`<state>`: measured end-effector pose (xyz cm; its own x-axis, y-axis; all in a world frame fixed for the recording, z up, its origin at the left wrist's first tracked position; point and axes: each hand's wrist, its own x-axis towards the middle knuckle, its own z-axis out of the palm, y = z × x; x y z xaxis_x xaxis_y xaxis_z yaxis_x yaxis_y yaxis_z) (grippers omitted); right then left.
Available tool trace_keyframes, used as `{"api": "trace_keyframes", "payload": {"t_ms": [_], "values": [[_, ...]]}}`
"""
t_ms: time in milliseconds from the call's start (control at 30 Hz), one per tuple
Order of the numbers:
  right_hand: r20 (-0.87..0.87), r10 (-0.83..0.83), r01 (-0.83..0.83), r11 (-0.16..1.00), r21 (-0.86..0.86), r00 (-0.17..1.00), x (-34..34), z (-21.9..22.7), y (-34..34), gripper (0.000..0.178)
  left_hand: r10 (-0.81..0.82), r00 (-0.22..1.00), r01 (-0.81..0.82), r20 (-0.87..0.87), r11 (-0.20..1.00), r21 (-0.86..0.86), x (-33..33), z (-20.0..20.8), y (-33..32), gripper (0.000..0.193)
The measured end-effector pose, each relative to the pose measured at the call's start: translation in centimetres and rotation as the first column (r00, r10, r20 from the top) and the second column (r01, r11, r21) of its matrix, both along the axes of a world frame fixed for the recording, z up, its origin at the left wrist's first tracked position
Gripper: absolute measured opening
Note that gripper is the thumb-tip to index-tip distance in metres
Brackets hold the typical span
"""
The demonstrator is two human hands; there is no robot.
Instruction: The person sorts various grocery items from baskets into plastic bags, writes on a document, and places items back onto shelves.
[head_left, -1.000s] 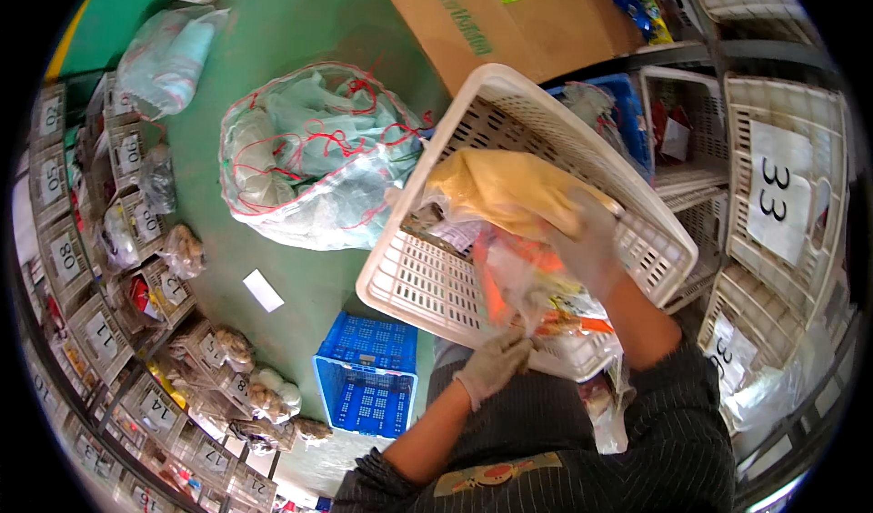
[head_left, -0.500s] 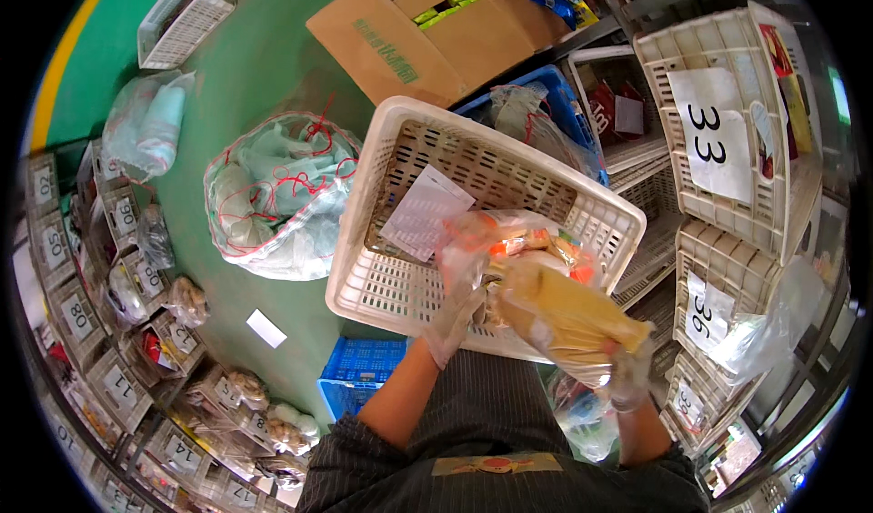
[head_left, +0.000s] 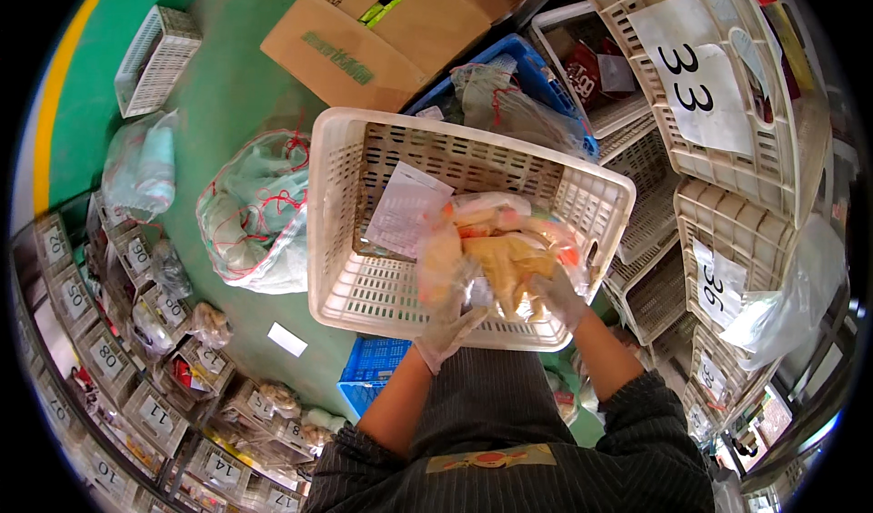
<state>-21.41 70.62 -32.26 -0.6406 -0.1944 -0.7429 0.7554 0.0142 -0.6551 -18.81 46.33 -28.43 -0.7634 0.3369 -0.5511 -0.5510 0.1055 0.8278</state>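
A cream slatted plastic basket (head_left: 332,281) is in front of me, holding several plastic-wrapped packages and a white printed sheet (head_left: 409,208). My right hand (head_left: 561,299), in a thin clear glove, grips the right side of a clear bag with yellowish contents (head_left: 514,267), which lies low in the basket on other packages. My left hand (head_left: 447,326), gloved alike, is at the basket's near side with its thumb stretched apart. Its fingertips are blurred beside an orange-tinted clear package (head_left: 439,258). Under the yellowish bag, more wrapped packages (head_left: 491,208) are partly hidden.
Numbered basket shelves stand at the right (head_left: 696,76) and left (head_left: 109,358). Beyond the basket are a cardboard box (head_left: 364,49) and a blue crate (head_left: 564,104). A mesh sack with red cord (head_left: 259,222) lies on the green floor. Another blue crate (head_left: 368,367) sits near my left forearm.
The yellowish bag has moved left and down into the basket with my right hand. My left thumb now stands apart. The whole view has shifted slightly.
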Motion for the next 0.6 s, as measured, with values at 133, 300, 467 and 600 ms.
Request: {"api": "trace_keyframes", "payload": {"t_ms": [133, 300, 467, 600], "values": [[-0.107, 0.522, -0.353, 0.699, 0.622, 0.846, -0.7, -3.2, 0.7, 0.037, 0.324, 0.877, -0.389, 0.356, 0.912, 0.127, -1.8, 2.1, -1.3, 0.073], [0.091, 0.700, -0.441, 0.337, 0.832, 0.708, -2.3, 2.5, 2.7, 0.050, 0.135, 0.983, -0.142, -0.125, 0.989, -0.048, -3.0, 0.3, -1.9, 0.066], [0.487, 0.786, -0.664, -0.133, 0.736, 0.382, -2.5, 6.3, 1.3, 0.050, -0.653, 0.719, 0.354, -0.237, 0.638, -0.684, 0.1, -8.0, 3.6, 0.063], [0.532, 0.846, -0.884, -0.277, 0.376, -0.038, -4.8, 11.4, -1.4, 0.038, -0.357, 0.934, 0.306, 0.017, 0.775, -0.554, -5.7, -1.7, 6.2, 0.061]]}}
